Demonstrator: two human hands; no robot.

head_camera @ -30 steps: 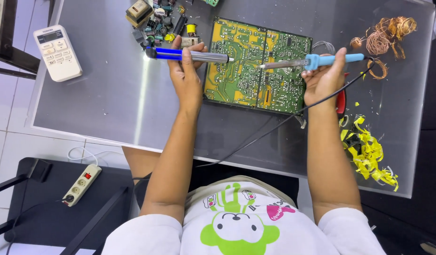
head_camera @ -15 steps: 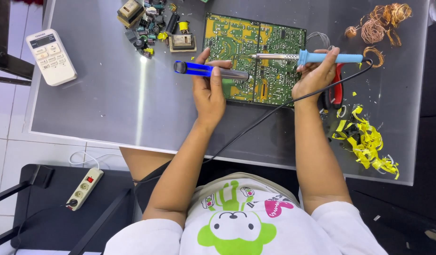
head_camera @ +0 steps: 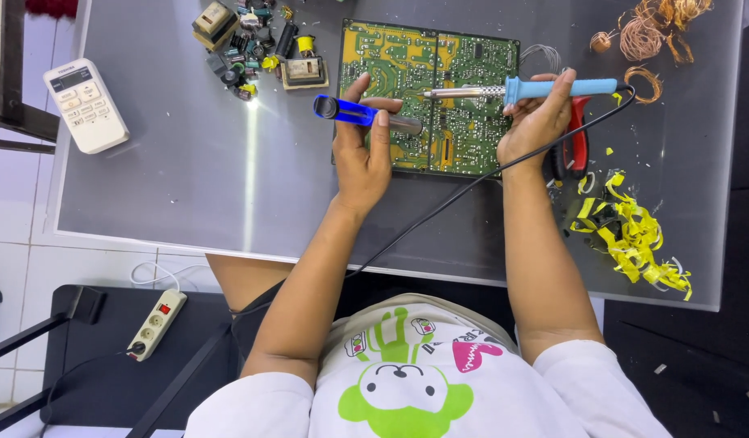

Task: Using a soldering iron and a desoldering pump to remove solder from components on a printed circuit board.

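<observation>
Working over a green printed circuit board (head_camera: 429, 96) at 12 o'clock on a grey metal tabletop (head_camera: 212, 186), a person grips a tool in each hand in the single head-camera view. The left hand (head_camera: 362, 158) is closed round a blue-and-silver desoldering pump (head_camera: 366, 115), lying level across the board's lower left part with its blue end toward 9 o'clock. The right hand (head_camera: 536, 122) is wrapped on the light-blue handle of a soldering iron (head_camera: 520, 88), its metal shaft aimed toward 9 o'clock over the board's middle; whether the tip touches the board cannot be told. The iron's black cord (head_camera: 472, 182) trails toward 7 o'clock, off the table's near edge.

Done well, the step probably calls for the iron's tip resting steady on one joint and the pump's nozzle brought just beside it, the cord kept off the board.

Around the work lie a heap of small pulled electronic parts (head_camera: 257, 40) at 11 o'clock, a white remote control (head_camera: 86, 104) at 9 o'clock, red-handled pliers (head_camera: 575, 146) just beside the right hand, coils of copper wire (head_camera: 654, 32) at 1 o'clock and yellow tape scraps (head_camera: 630, 231) at 4 o'clock. A white power strip (head_camera: 157, 323) sits below the table at 8 o'clock.
</observation>
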